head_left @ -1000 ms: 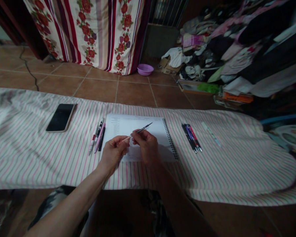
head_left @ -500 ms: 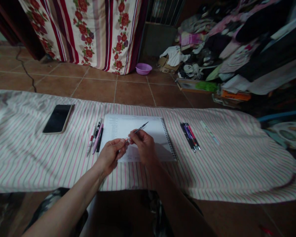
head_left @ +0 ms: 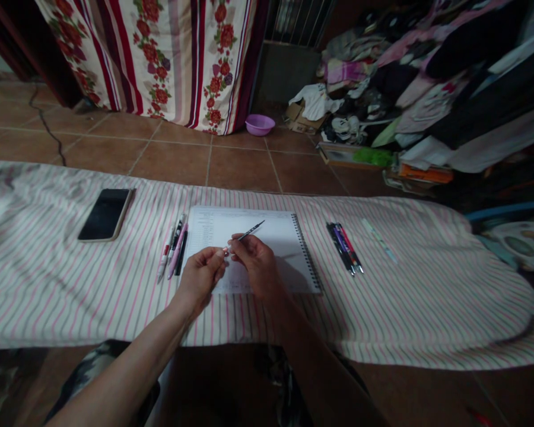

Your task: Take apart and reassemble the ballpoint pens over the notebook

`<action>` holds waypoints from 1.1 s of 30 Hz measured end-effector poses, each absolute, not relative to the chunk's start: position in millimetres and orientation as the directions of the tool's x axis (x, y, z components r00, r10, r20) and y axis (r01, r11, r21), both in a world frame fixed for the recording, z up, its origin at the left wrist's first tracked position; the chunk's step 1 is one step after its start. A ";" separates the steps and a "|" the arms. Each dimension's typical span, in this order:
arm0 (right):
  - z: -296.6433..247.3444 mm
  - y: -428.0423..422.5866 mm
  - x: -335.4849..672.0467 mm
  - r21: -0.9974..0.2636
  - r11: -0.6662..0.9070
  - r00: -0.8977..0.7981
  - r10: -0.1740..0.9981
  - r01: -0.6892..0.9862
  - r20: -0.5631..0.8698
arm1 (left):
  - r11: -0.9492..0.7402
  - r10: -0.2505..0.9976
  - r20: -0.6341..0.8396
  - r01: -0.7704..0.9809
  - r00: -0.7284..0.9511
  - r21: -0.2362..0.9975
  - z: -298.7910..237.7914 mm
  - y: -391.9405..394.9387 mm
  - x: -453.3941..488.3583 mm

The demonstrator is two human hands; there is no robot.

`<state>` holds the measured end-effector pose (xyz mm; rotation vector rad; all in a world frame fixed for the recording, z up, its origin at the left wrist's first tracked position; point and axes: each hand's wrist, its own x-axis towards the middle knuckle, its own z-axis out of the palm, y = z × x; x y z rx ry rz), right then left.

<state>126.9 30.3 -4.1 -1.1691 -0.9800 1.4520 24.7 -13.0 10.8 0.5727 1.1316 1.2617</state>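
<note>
Over the spiral notebook (head_left: 293,249), both of my hands meet at a slim dark pen (head_left: 253,229). My right hand (head_left: 260,264) pinches its barrel, the dark pointed end slanting up to the right. The fingers of my left hand (head_left: 200,276) close on a small pinkish, shiny piece (head_left: 226,251) at the pen's lower end. Whether that piece is joined to the barrel is hidden by the fingertips. Left of the notebook lie several pens (head_left: 174,249). A group of dark, purple and red pens (head_left: 345,248) lies to its right, with a pale green pen (head_left: 380,240) farther right.
A phone (head_left: 105,215) lies on the striped cloth (head_left: 129,308) to the left. Beyond the cloth's far edge are a tiled floor, a purple basin (head_left: 260,124), a floral curtain (head_left: 160,59) and a heap of clothes (head_left: 365,77). A paint palette (head_left: 523,240) sits at the far right.
My hands have shifted slightly left and drawn closer together. The pen's pointed end has moved a little left. The other pens and the notebook lie as before.
</note>
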 end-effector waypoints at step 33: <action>-0.1 28.8 134.9 -0.974 -0.218 -0.009 0.976 -0.063 -0.218 | 0.285 0.925 -0.366 -0.457 -0.097 0.842 -3.3 -13.1 30.3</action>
